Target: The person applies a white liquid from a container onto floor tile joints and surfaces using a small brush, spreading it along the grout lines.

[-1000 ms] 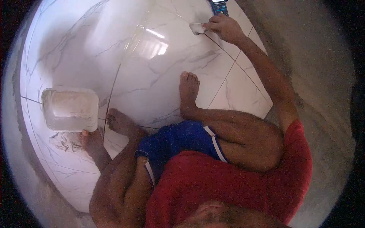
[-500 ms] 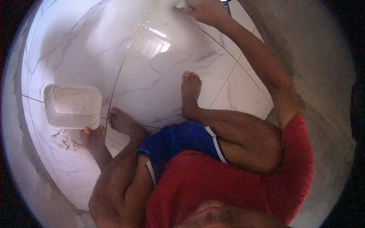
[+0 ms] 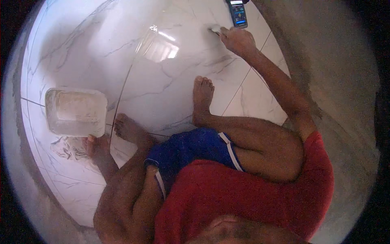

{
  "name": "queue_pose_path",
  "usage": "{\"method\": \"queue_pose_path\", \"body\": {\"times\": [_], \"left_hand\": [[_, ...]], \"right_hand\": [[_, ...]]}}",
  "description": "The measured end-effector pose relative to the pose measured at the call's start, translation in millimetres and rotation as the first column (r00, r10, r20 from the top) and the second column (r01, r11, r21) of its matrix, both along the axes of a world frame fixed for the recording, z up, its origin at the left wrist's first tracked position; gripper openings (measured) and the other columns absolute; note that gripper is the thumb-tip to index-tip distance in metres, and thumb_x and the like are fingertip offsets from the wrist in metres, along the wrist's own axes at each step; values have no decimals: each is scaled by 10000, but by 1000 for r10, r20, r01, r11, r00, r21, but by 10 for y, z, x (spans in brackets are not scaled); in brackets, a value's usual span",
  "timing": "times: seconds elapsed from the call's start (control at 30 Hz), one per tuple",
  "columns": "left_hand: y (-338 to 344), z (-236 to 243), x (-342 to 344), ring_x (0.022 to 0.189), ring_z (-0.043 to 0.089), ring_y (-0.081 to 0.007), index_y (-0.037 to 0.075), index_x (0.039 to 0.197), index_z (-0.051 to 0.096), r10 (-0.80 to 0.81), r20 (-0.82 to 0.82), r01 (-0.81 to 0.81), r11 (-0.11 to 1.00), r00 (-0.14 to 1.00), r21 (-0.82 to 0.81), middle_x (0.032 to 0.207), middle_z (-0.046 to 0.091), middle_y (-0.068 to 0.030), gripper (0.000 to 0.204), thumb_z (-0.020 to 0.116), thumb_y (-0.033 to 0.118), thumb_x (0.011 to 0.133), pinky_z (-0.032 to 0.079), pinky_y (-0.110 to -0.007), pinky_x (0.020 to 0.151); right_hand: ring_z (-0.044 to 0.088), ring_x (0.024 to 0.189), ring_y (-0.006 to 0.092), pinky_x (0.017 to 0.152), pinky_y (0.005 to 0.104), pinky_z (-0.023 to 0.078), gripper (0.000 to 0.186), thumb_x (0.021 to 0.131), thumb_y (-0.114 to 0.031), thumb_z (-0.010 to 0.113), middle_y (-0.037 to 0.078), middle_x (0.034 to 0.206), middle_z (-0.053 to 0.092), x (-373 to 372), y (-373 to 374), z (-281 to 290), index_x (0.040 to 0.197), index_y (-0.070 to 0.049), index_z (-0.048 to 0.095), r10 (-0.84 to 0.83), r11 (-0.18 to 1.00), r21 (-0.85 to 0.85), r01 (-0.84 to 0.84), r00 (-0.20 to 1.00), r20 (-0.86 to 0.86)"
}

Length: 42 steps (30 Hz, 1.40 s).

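My left hand (image 3: 96, 149) grips the near rim of a clear plastic tub (image 3: 77, 129), thumb over the edge. A pale, whitish substance coats the inside of the tub. Far ahead on the right, my right hand (image 3: 239, 41) is closed on a small white tool (image 3: 215, 29) with a thin dark edge. Its exact kind is too small to make out. The tool is at the glossy marbled tile floor (image 3: 174, 77), beside a dark smudge or shadow. Under and beside the tub lies a crumpled whitish sheet or cloth (image 3: 67, 147), close to my left hand.
A phone with a lit screen (image 3: 238, 14) lies on the tiles just beyond my right hand. My bare feet (image 3: 203, 91) rest on the floor between the tub and my right arm. Rough grey concrete (image 3: 337, 73) borders the tiles on the right.
My right hand has come nearer and a little to the right with the white tool, uncovering the phone. My left hand still holds the tub.
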<state>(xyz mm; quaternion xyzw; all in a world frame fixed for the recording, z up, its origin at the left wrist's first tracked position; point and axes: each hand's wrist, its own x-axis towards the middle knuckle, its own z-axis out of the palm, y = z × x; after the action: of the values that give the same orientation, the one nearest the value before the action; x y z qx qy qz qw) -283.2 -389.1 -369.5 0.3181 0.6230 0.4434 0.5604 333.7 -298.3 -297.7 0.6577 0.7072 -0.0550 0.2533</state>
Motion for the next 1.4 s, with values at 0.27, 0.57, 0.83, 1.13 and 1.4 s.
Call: {"method": "queue_pose_path", "body": {"times": [0.27,0.57,0.83,1.13,1.4], "left_hand": [[46,131,129,1177,580,-384,-67,1278,548,-63,-68,71,991,996,116,1322,559,-231,528,707,253,890,475,-440,1010],[15,206,112,1236,526,-367,-44,1368,450,-2,173,-9,998,985,61,1374,505,-211,625,714,261,889,455,-465,1020],[109,210,167,1286,480,-330,9,1422,379,73,419,-52,997,905,-62,1424,461,-185,682,709,268,884,421,-484,1052],[195,325,293,1302,489,-341,-44,1448,357,127,561,-111,992,818,-63,1439,458,-213,741,712,187,841,406,-445,1086],[291,272,286,1319,477,-330,-84,1424,372,160,631,-193,981,759,-17,1401,484,-213,779,765,143,791,377,-457,1134]], "right_hand": [[699,750,375,698,510,569,329,1006,-347,452,161,862,707,-45,281,90,1045,-109,675,-119,988,91,124,991,-61],[704,775,398,741,522,579,360,1001,-358,462,195,859,706,-9,-102,62,1039,-56,654,-79,996,28,80,995,-65],[701,807,367,721,512,558,352,1018,-375,489,178,847,705,-395,776,324,1072,-73,660,51,998,40,-46,989,-141],[720,844,348,758,514,582,258,950,-218,519,188,883,713,-1212,1300,-43,989,-35,696,86,986,151,-68,989,-121],[707,839,388,797,527,556,365,999,-317,465,220,873,708,-1534,1146,101,959,-39,698,-78,976,199,93,994,-82]]}}
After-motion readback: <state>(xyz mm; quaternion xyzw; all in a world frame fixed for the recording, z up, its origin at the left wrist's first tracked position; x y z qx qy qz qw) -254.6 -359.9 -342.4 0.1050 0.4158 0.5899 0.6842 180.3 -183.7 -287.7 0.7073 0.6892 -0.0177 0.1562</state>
